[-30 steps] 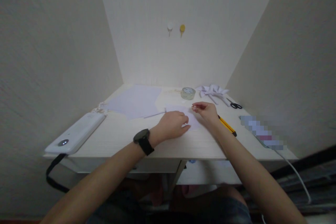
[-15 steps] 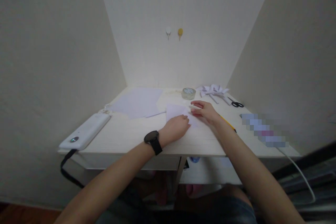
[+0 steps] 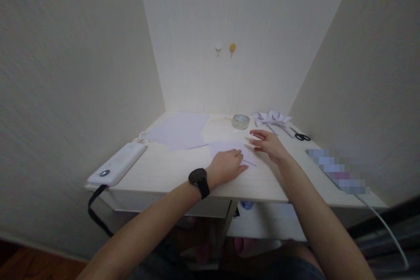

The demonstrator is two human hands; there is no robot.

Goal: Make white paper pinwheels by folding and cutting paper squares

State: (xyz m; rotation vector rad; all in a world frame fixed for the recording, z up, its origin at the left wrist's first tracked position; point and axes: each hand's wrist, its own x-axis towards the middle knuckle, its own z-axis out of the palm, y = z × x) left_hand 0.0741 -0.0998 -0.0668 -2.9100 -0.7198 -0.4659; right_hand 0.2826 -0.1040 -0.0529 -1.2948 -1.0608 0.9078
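Observation:
My left hand, with a black watch on the wrist, lies over a small white sheet of paper on the desk. Its fingers are stretched out on the paper and its thumb is apart; part of the sheet is hidden beneath. A thin dark line runs along the sheet's near right edge. Just right of the paper, my right hand is raised with fingers apart and curved, and nothing visible in them. Beyond it stands a roll of clear tape.
Larger white sheets lie at the back left. A white rectangular device with a black strap is at the left edge. Folded paper pieces and black scissors lie back right, near a blurred-out flat object.
My right hand has lifted away from the paper, its fingers more spread. My left hand has flattened out on the sheet. The whole view has shifted slightly, and the yellow stick by my right forearm is now hidden.

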